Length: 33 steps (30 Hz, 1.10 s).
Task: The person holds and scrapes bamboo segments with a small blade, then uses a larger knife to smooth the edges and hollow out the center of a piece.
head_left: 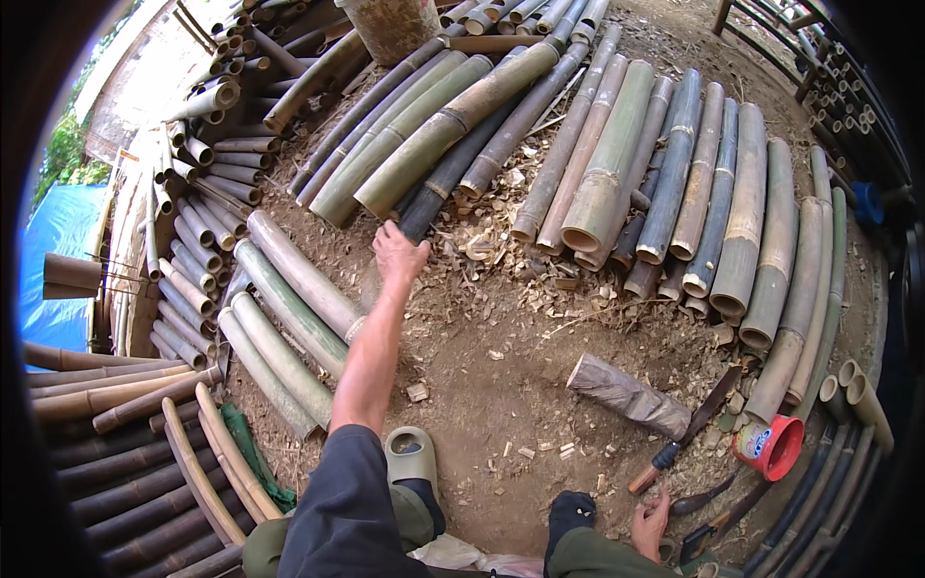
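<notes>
Stretched out ahead, my left hand (pixel 399 254) is closed around the near end of a dark bamboo pole (pixel 420 216). That pole lies among thicker greenish bamboo poles (pixel 453 120) on the ground. Low at the right, my right hand (pixel 650 525) hangs with loosely bent fingers and nothing visible in them. Just beyond it lies a long knife (pixel 713 405) with a wooden handle, its blade beside a short log (pixel 631 395). A smaller dark blade (pixel 701 497) and another long tool (pixel 727 522) lie to the right of this hand.
Rows of cut bamboo (pixel 665 173) fill the right, with a red bucket (pixel 776 448) tipped beside them. More bamboo lengths (pixel 289 289) and stacks line the left. Wood chips (pixel 491 231) litter the dirt. A pale bucket (pixel 390 29) stands at the back.
</notes>
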Each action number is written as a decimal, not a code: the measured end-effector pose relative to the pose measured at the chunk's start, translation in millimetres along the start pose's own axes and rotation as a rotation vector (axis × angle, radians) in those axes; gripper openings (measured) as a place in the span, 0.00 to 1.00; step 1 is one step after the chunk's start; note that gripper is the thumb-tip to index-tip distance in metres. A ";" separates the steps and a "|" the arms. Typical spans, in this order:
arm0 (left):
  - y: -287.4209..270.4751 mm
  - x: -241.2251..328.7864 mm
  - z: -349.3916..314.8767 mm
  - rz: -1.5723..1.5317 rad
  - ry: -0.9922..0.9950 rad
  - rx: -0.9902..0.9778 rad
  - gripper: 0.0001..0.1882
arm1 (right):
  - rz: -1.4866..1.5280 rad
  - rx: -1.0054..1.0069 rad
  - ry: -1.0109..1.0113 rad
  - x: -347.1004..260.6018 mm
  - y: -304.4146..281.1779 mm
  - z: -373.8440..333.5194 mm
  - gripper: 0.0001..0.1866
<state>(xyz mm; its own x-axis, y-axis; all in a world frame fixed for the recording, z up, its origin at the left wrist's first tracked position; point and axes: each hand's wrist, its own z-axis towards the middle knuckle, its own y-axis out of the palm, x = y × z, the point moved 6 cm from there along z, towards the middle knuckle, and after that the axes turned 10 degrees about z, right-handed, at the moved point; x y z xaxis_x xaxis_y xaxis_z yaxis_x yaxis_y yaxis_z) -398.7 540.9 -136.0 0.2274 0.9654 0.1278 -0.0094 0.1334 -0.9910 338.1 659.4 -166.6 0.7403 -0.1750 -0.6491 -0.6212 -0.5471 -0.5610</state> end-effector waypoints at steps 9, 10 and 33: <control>-3.9 37.6 0.2 0.011 0.213 -0.311 0.33 | -0.004 0.009 0.099 24.9 -3.8 -20.1 0.32; -14.3 46.2 0.6 0.055 0.285 -0.162 0.33 | -0.037 0.013 0.088 20.1 -2.5 -19.0 0.32; 1.7 106.4 2.8 0.104 0.298 -0.837 0.44 | 0.152 0.156 0.193 48.6 -9.6 -66.1 0.31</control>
<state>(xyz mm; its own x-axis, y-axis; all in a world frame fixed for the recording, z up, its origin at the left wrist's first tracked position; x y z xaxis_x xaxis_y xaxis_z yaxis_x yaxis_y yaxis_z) -377.3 644.5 -124.0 0.5095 0.8497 0.1357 0.6429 -0.2711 -0.7164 397.0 602.0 -158.8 0.6618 -0.4061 -0.6302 -0.7496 -0.3725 -0.5471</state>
